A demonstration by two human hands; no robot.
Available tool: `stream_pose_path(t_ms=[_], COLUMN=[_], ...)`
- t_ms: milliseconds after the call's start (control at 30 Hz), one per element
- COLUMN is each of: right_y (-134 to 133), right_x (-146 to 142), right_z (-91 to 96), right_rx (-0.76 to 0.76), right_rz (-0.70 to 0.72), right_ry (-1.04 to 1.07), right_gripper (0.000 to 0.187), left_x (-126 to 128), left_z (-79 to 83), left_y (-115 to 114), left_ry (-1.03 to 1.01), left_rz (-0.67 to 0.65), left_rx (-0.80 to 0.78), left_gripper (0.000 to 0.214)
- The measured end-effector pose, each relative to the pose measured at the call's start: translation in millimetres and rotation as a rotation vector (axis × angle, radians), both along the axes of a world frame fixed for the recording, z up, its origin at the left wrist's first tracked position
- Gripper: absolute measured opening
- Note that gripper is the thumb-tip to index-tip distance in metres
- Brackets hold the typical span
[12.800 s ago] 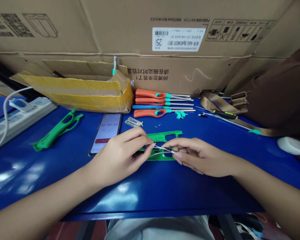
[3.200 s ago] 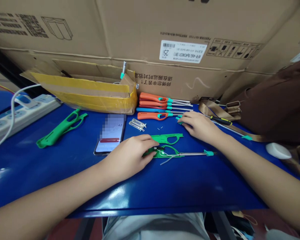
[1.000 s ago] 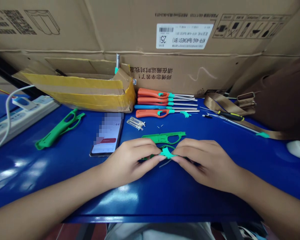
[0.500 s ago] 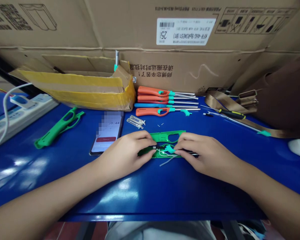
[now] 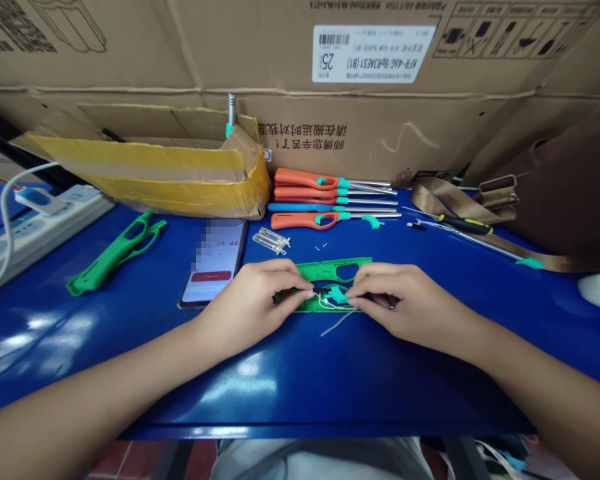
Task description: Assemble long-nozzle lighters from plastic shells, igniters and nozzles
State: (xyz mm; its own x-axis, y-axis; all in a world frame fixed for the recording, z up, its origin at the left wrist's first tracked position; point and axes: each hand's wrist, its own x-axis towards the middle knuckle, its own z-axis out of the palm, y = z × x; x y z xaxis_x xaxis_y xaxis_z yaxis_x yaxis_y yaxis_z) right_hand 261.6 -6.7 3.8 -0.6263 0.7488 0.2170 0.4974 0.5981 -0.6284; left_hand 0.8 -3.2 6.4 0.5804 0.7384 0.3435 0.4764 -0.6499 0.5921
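Observation:
My left hand has thumb and forefinger pinched at the end of a small black igniter piece, largely covered by the fingertips. My right hand pinches a teal trigger from its right side. Both parts lie over an open green lighter shell half. White wires loop in front of the trigger, and a thin clear tube sticks out toward me. Just behind, touching or nearly touching the hands, rests another green shell half.
Behind are stacked orange and blue lighters, clear fuel tanks and a taped carton. On the left lie a phone, green shell and power strip. To the right are a screwdriver and metal tube.
My right fingertips have shifted slightly left along the teal trigger. The left fingertips now cover the igniter's metal end, which showed before. The whole view has shifted a little.

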Motion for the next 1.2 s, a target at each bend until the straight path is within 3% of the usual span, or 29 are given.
stream_pose_path(t_ms=[533, 767, 1200], right_y=[-3.6, -6.7, -7.5], right_x=[-0.7, -0.7, 0.1], right_z=[2.0, 5.0, 4.9], right_rx=[0.136, 0.136, 0.145], right_rz=[0.017, -0.001, 0.042], right_ry=[-0.135, -0.259, -0.303], right_gripper=[0.018, 0.018, 0.02], left_x=[4.2, 4.7, 5.2], left_z=[-2.3, -0.9, -1.2], left_y=[-3.8, -5.0, -6.6], left_ry=[-0.108, -0.117, -0.119], left_rz=[0.024, 0.029, 0.035], left_rx=[-0.019, 0.003, 0.009], left_gripper=[0.006, 0.007, 0.007])
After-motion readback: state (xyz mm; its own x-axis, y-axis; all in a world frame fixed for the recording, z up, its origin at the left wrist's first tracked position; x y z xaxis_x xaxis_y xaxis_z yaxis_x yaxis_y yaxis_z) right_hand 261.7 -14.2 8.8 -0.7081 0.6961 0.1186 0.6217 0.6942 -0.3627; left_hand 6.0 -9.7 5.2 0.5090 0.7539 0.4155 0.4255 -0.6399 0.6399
